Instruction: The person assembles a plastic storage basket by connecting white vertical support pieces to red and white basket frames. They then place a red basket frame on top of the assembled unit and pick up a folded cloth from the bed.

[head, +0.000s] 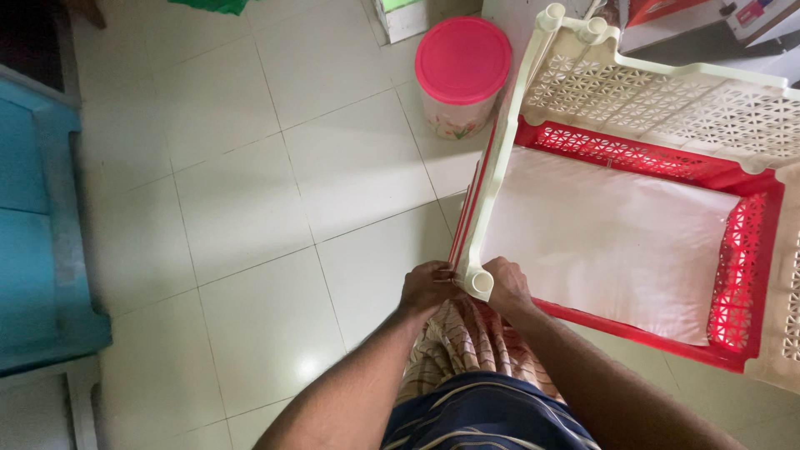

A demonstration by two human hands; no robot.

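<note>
A plastic rack with cream lattice sides (667, 100) and a red lattice tray (737, 275) stands on the floor at the right; a white sheet (617, 233) lines the tray. My left hand (427, 287) grips the near corner of the rack from the left, by the red tray's edge. My right hand (508, 287) closes on the same corner from the right, beside the cream corner post (482, 282). Both forearms reach up from the bottom of the view over a patterned cloth (467, 342).
A round container with a pink lid (462, 60) stands on the white tiled floor (250, 217) just left of the rack's far corner. A blue piece of furniture (33, 225) lines the left edge. Boxes (683, 12) sit behind the rack at the top right.
</note>
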